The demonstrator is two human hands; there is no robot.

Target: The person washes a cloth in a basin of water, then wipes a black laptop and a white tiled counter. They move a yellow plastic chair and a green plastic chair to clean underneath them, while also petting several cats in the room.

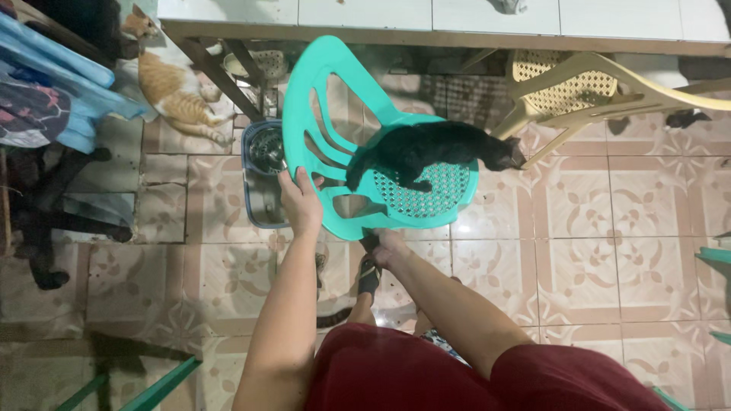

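We held a green plastic chair (339, 137) with both our hands. Our left hand (302, 204) was closed around the edge of the chair's back, with the fingers curled over the rim. Our right hand (390, 245) was at the front edge of the seat, down low, and it seemed to grip the rim there, but we could not tell for sure, because the fingers were tucked under the seat. So the chair lay just above and between our two grips, touching both.

A black cat (430, 148) lay on the seat with the holes in it, just past our right grip and to the right of our left grip. Its head hung over the far side of the seat.

Just to the left of our left grip, a metal bowl (266, 148) sat in a dark tray (263, 202) on the tiled floor (579, 228). Farther off to the left, an orange and white cat (171, 87) lay on the floor. Past the green chair stood a table (426, 27). A cream plastic chair (586, 87) stood well off to the right, half under the table. Below our right grip, our foot in a black sandal (368, 274) stood on the floor.
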